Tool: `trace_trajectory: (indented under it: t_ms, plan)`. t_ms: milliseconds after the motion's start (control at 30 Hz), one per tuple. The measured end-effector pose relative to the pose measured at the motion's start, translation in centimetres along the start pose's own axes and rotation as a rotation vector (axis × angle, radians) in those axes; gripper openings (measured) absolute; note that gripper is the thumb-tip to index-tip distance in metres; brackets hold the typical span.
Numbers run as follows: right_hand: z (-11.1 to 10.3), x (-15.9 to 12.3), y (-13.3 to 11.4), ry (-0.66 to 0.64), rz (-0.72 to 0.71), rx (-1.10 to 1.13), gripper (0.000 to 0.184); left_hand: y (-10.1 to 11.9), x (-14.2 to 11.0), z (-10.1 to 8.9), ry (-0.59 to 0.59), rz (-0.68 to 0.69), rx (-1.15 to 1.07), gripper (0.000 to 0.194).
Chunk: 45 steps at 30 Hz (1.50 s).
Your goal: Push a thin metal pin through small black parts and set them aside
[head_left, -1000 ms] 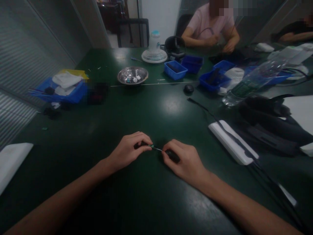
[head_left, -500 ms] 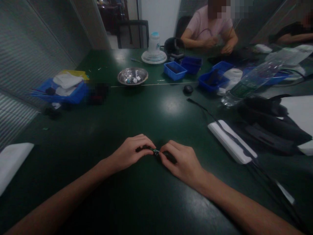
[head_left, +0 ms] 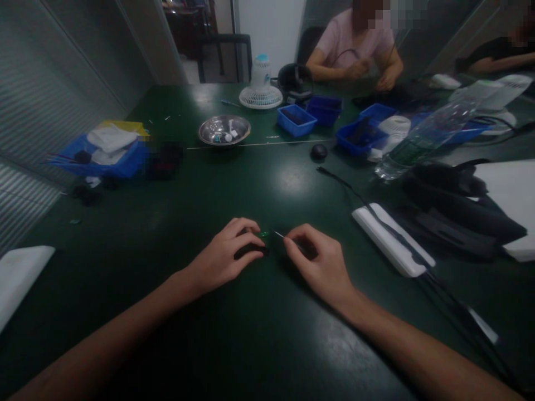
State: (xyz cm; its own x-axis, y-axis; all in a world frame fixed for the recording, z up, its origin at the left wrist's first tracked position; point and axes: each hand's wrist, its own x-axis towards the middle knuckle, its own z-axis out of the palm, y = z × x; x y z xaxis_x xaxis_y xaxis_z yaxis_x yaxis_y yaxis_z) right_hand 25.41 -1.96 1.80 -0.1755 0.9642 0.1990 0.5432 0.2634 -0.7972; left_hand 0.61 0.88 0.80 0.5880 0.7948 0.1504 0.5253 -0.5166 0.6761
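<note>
Left hand [head_left: 225,253]: bent at the fingers, with a small green part [head_left: 263,234] gripped at the fingertips; a small dark piece [head_left: 263,251] is seen by the thumb tip, its outline partly hidden.

Right hand [head_left: 320,259]: curled, with a slim tool [head_left: 279,234] pinched between thumb and forefinger. The tool's thin metal shaft is pointed toward the green part, and a narrow gap is left between the two; the handle is mostly covered by the hand.

Position: both parts and the tool are held between the two hands, at the near middle of the dark green table [head_left: 188,200].

Right of the hands: an oblong white device [head_left: 383,245], crossed by a black cable [head_left: 345,182]; beyond it, a clear plastic bottle [head_left: 422,142], tilted in view.

Farther back: a black computer mouse [head_left: 319,151]; a metal bowl [head_left: 223,142], in which small white items are held; a blue bin [head_left: 297,128]; a white fan [head_left: 261,98].

Far left: a blue tray [head_left: 132,163], heaped with white cloth [head_left: 112,137].

Far side: a person in a pink top [head_left: 355,47] is seated.
</note>
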Motion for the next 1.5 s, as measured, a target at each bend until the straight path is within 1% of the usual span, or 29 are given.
trace_trajectory:
  t_ms: [67,133,200,267,333,433,500,567,667,700,733,800,867,933,1000,1067,1167,1333,1433,1500]
  plan:
    - [0.0,0.0,-0.1,0.006,0.011,0.012,0.013,0.3,0.8,0.4,0.016,-0.012,0.024,0.017]
    - [0.0,0.1,-0.2,0.011,0.015,0.017,0.013,0.6,1.4,0.6,-0.009,-0.012,0.034,0.018]
    - [-0.1,0.1,-0.3,0.012,0.013,0.021,0.014,0.6,1.5,0.6,-0.030,-0.006,0.041,0.020]
    - [-0.1,0.1,-0.2,0.007,0.015,0.023,0.014,0.2,0.9,0.0,-0.026,-0.034,0.034,0.021]
    - [-0.2,0.1,-0.1,-0.002,0.013,0.021,0.014,-0.8,-0.5,-1.1,-0.001,-0.100,0.033,0.023]
    - [-0.2,0.1,0.1,-0.010,0.001,0.024,0.014,-3.3,-3.5,-4.0,0.075,-0.250,0.117,0.030]
    - [-0.1,0.1,0.3,-0.015,-0.001,0.027,0.014,-5.4,-5.8,-6.6,0.143,-0.374,0.221,0.037]
    - [-0.1,0.1,0.3,-0.018,0.002,0.024,0.014,-7.7,-8.3,-9.5,0.258,-0.462,0.338,0.042]
    - [0.0,0.0,0.4,-0.022,0.006,0.020,0.014,-11.2,-11.6,-13.5,0.356,-0.647,0.445,0.044]
    - [0.0,0.0,0.4,-0.021,0.005,0.018,0.014,-12.2,-12.5,-14.5,0.404,-0.704,0.456,0.044]
    - [0.0,0.0,0.4,-0.019,0.003,0.017,0.015,-13.2,-13.3,-15.4,0.452,-0.732,0.452,0.044]
    - [0.0,0.0,0.4,-0.022,-0.001,0.019,0.015,-14.6,-14.4,-16.4,0.544,-0.735,0.479,0.043]
    - [-0.1,0.0,0.5,-0.023,-0.005,0.020,0.015,-15.4,-15.1,-16.8,0.598,-0.709,0.554,0.042]
    - [-0.1,0.0,0.5,-0.029,-0.006,0.021,0.015,-15.9,-15.4,-16.9,0.598,-0.674,0.638,0.042]
    - [-0.1,0.0,0.4,-0.036,-0.005,0.026,0.014,-16.0,-15.4,-16.8,0.592,-0.626,0.694,0.041]
    - [-0.1,0.0,0.4,-0.038,-0.009,0.031,0.014,-16.0,-15.4,-16.6,0.614,-0.585,0.733,0.040]
    - [-0.1,0.0,0.3,-0.033,-0.018,0.032,0.014,-15.8,-15.2,-16.3,0.638,-0.584,0.775,0.040]
    - [-0.1,-0.1,0.4,-0.031,-0.018,0.020,0.014,-15.8,-15.4,-16.2,0.650,-0.643,0.767,0.043]
    - [-0.1,-0.1,0.4,-0.044,-0.020,0.020,0.014,-16.0,-15.7,-16.5,0.649,-0.775,0.681,0.048]
    - [-0.1,-0.1,0.4,-0.057,-0.028,0.008,0.014,-15.7,-15.3,-16.4,0.670,-0.863,0.591,0.050]
